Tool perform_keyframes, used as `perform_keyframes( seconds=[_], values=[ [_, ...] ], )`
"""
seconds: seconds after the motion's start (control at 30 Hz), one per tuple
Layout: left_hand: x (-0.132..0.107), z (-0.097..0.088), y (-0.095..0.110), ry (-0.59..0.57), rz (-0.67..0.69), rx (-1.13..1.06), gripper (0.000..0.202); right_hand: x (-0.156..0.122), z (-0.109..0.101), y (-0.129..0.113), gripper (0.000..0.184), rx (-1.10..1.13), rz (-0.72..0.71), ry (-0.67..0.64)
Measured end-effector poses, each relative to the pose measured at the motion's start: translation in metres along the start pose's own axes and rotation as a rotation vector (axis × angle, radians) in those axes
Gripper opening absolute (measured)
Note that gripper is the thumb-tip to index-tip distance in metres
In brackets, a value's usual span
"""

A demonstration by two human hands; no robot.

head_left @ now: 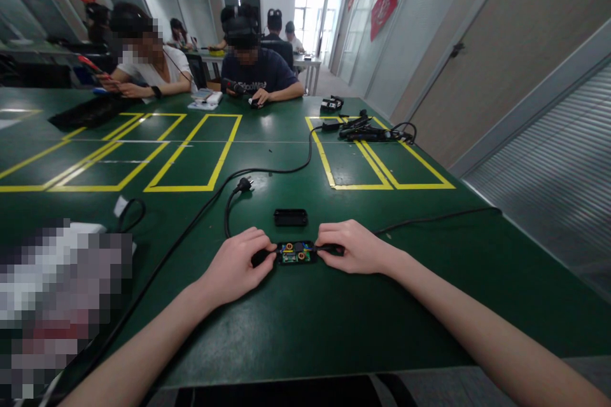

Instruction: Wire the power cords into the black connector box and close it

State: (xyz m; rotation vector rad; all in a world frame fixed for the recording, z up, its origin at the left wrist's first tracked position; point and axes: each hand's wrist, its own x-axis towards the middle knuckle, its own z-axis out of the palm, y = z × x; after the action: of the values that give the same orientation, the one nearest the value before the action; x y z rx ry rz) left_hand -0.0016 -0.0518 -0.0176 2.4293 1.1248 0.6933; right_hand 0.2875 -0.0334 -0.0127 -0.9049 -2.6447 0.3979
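Note:
An opened small black plastic case with a circuit board point(294, 253) lies on the green table in front of me. Two copper-coloured ring coils and several coloured wires show on the board. At the case's left end, my left hand point(238, 265) pinches the black power cord point(228, 213) between thumb and fingers. On the other end, my right hand point(352, 247) is closed around the black cable point(429, 219) where it enters the case. Just beyond the case rests its black cover point(291, 217), hollow side up. The cord's plug point(245, 184) lies farther back, left of the cover.
Yellow tape rectangles point(179, 188) mark the green table point(296, 324). A heap of black cables and parts point(365, 130) is at the far right. A long black cable point(191, 224) runs diagonally along my left. A blurred-out package point(67, 305) lies near left. Two people sit opposite.

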Motion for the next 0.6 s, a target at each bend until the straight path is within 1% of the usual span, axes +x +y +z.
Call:
perform_keyframes(
  seconds=[0.1,0.2,0.37,0.47,0.6],
  values=[
    [-0.0004,0.0008,-0.0009,0.021,0.048,0.020,0.015,0.0000,-0.0016,-0.0003,0.007,-0.039,-0.006,-0.029],
    [-0.0005,0.0011,-0.0013,0.018,0.066,0.033,0.017,-0.0006,-0.0028,-0.0006,0.011,-0.099,-0.035,-0.033],
    [0.0016,0.0001,-0.0021,0.014,0.079,0.076,0.021,0.0001,-0.0008,0.0021,0.018,-0.181,-0.122,0.016],
    [0.0031,0.0004,-0.0035,0.031,0.064,0.121,0.021,0.0010,0.0023,0.0053,0.020,-0.215,-0.123,0.052],
    [0.0024,0.0021,-0.0050,0.044,0.098,0.212,0.022,0.0013,0.0060,0.0078,0.021,-0.247,-0.109,0.081]
  ],
)
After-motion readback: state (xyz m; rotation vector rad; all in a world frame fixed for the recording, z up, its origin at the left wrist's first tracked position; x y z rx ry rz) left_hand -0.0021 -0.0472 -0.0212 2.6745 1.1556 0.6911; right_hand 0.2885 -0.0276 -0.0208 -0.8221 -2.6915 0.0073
